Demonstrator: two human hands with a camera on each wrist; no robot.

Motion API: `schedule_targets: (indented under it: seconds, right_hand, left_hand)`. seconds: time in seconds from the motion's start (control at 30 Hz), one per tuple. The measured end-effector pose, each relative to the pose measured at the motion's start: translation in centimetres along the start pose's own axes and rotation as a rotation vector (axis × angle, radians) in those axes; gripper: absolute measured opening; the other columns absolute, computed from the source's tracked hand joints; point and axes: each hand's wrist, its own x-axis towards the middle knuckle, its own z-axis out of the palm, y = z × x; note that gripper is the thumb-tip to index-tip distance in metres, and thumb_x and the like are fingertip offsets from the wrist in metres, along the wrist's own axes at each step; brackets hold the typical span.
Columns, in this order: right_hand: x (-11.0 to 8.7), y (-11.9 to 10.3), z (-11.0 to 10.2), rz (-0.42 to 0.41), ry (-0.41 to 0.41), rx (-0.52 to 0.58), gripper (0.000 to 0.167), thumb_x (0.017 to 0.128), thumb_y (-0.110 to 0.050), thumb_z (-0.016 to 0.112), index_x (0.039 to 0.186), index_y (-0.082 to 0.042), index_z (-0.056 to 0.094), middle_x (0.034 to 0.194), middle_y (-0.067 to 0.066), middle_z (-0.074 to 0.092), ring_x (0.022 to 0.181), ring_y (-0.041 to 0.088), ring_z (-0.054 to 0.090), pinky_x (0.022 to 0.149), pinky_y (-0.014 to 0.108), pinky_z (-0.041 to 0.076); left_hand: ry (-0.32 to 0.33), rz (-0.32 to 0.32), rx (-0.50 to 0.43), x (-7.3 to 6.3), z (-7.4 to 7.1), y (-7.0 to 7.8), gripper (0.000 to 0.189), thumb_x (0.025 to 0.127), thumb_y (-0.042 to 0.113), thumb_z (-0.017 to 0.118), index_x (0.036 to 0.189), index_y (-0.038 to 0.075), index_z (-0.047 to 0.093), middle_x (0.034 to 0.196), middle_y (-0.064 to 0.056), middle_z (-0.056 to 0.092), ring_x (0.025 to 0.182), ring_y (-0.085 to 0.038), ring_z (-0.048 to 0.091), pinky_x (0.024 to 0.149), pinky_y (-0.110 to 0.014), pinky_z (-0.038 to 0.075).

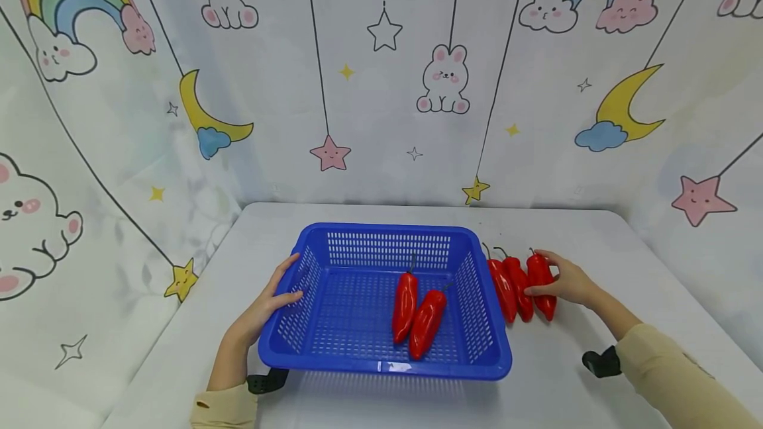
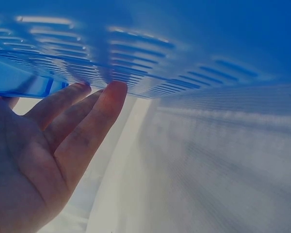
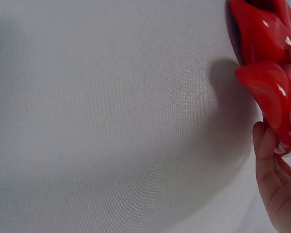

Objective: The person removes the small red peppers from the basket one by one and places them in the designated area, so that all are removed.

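Note:
My left hand (image 1: 256, 318) grips the left rim of a blue plastic basket (image 1: 384, 234), thumb over the edge. In the left wrist view its fingers (image 2: 89, 128) reach up against the slotted outer wall. Two glossy red peppers (image 1: 405, 306) with dark stems lie inside the basket, right of its middle. Beyond its right side, three more form a row on the table. My right hand (image 1: 569, 283) pinches the rightmost pepper (image 1: 540, 271) of that row between thumb and fingers. The right wrist view has that pepper (image 3: 271, 92) at its right edge, above the fingers.
The white table (image 1: 346, 402) reaches back to a patterned curtain (image 1: 387, 111) with rainbows, moons and rabbits. The other two peppers (image 1: 503, 290) of the row lie between the right hand and the basket wall. Black straps (image 1: 602, 363) show near both cuffs.

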Motion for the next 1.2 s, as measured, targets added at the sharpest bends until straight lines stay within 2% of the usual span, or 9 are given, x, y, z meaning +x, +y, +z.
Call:
schedule_targets:
  seconds: [0.2, 0.37, 0.57, 0.93, 1.2]
  right_hand:
    - [0.0, 0.2, 0.0, -0.007, -0.014, 0.010, 0.101, 0.066, -0.040, 0.078, 0.141, 0.000, 0.023, 0.126, 0.037, 0.033, 0.104, 0.050, 0.046, 0.069, 0.045, 0.052]
    - [-0.1, 0.2, 0.0, 0.006, -0.030, 0.007, 0.101, 0.068, -0.042, 0.077, 0.142, -0.001, 0.022, 0.126, 0.037, 0.033, 0.104, 0.050, 0.046, 0.069, 0.045, 0.052]
    - [-0.3, -0.1, -0.2, 0.009, -0.049, 0.010, 0.099, 0.070, -0.040, 0.076, 0.142, 0.000, 0.021, 0.124, 0.038, 0.035, 0.097, 0.044, 0.052, 0.067, 0.042, 0.053]
    - [-1.1, -0.3, -0.8, -0.034, 0.030, -0.050, 0.094, 0.071, -0.040, 0.075, 0.139, 0.001, 0.026, 0.124, 0.036, 0.039, 0.093, 0.041, 0.056, 0.065, 0.042, 0.053]
    - [-1.6, -1.4, -1.7, -0.069, 0.061, -0.054, 0.091, 0.072, -0.039, 0.075, 0.139, 0.000, 0.027, 0.125, 0.035, 0.040, 0.089, 0.038, 0.059, 0.064, 0.041, 0.053]
  left_hand:
    - [-0.004, -0.001, -0.003, 0.0, 0.1, 0.1, 0.069, 0.091, 0.021, 0.047, 0.146, 0.032, 0.008, 0.149, -0.014, 0.000, 0.124, -0.048, 0.025, 0.080, -0.049, 0.047]
    - [0.000, -0.007, -0.003, 0.0, 0.1, 0.3, 0.069, 0.090, 0.021, 0.048, 0.145, 0.033, 0.008, 0.149, -0.015, 0.001, 0.123, -0.049, 0.027, 0.078, -0.049, 0.048]
    - [0.006, -0.007, 0.002, 0.0, 0.1, 0.3, 0.069, 0.090, 0.021, 0.048, 0.145, 0.032, 0.008, 0.149, -0.014, 0.001, 0.124, -0.048, 0.026, 0.079, -0.049, 0.047]
    - [0.006, -0.014, -0.002, 0.0, 0.1, 0.2, 0.069, 0.090, 0.021, 0.048, 0.145, 0.032, 0.009, 0.149, -0.016, 0.003, 0.123, -0.048, 0.028, 0.078, -0.048, 0.048]
    - [0.006, -0.011, -0.002, 0.0, 0.0, 0.1, 0.069, 0.090, 0.021, 0.048, 0.145, 0.032, 0.009, 0.149, -0.016, 0.003, 0.122, -0.049, 0.028, 0.078, -0.048, 0.048]
